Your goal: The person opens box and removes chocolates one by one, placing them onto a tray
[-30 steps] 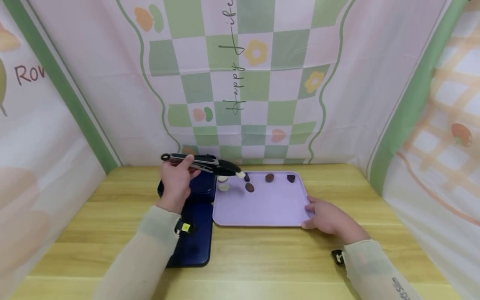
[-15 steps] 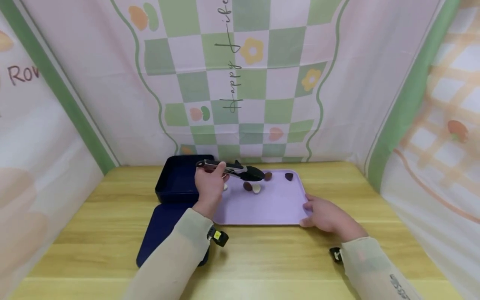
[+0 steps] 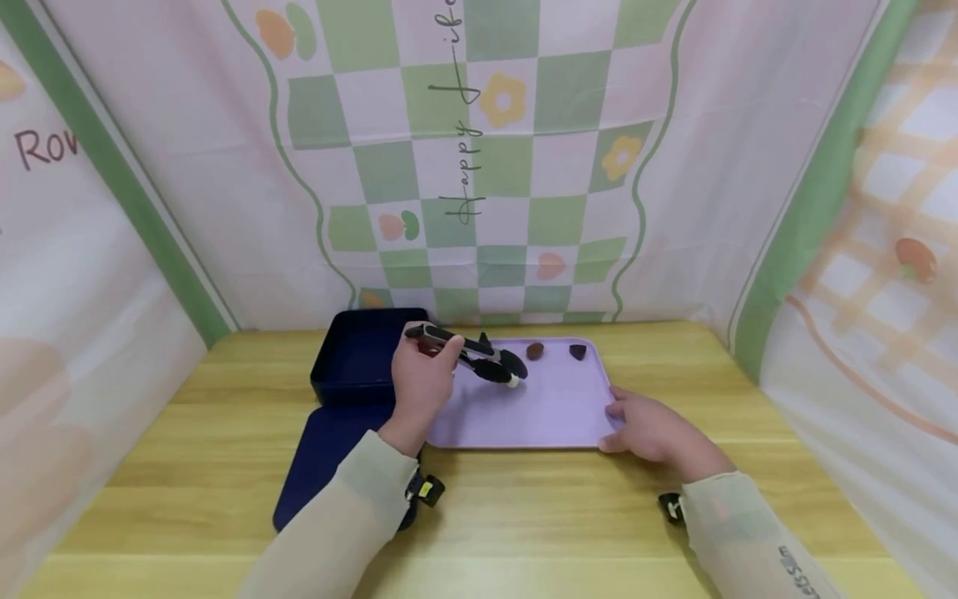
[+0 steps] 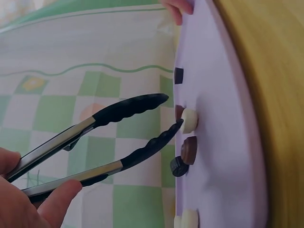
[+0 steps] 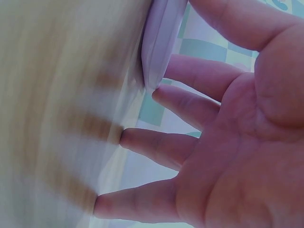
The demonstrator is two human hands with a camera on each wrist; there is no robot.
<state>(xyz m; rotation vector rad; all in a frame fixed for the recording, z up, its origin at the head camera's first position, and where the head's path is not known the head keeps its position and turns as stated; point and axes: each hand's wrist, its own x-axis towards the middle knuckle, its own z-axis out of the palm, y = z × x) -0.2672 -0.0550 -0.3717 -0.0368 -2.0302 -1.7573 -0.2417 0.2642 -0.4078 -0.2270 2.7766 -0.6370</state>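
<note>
My left hand point(image 3: 423, 374) grips black-and-silver tongs point(image 3: 467, 343) over the purple tray point(image 3: 524, 424). In the left wrist view the tongs' arms stand apart, and the lower black tip point(image 4: 176, 126) meets or nearly meets a white round chocolate-like piece point(image 4: 190, 121) on the tray. Next to it lie a brown piece point(image 4: 189, 150) and a black ridged one point(image 4: 179, 166). Farther right sit another brown piece point(image 3: 535, 351) and a dark one point(image 3: 578, 352). My right hand point(image 3: 647, 428) touches the tray's near right corner, fingers extended and spread, some fingertips on the table point(image 5: 57, 142).
Left of the tray stands a dark blue open box point(image 3: 355, 349). In front of it lies a dark blue flat lid point(image 3: 322, 466), partly under the left forearm. More white pieces point(image 4: 189, 219) lie at the tray's left end. A patterned cloth point(image 3: 501, 166) hangs close behind.
The left hand and tongs moved right across the tray. The white piece, earlier at the tongs' tips, now rests on the tray, and the tongs have spread. My right hand stays put.
</note>
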